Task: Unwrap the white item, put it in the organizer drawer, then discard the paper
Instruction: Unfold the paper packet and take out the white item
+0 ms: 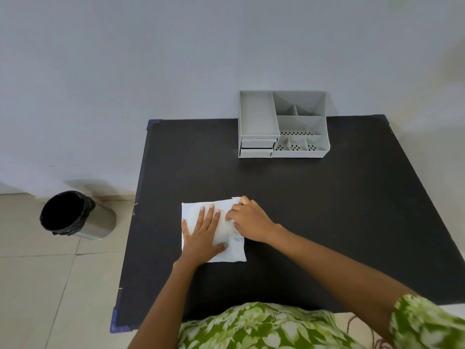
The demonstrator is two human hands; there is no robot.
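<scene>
A white paper wrap [195, 214] lies flat on the black table [327, 210], near its front left. My left hand [203, 235] rests flat on the paper with fingers spread. My right hand [247, 219] sits on the paper's right part, fingers curled at its upper right edge. A white item [237, 241] with faint blue print shows at the paper's lower right, below my right hand. The grey organizer [283, 124] stands at the table's back edge, with two small drawers [256, 147] at its lower left; the upper one looks slightly pulled out.
A steel bin [75, 215] with a black liner stands on the tiled floor left of the table. A pale wall rises behind the table. My green patterned clothing fills the bottom of the view.
</scene>
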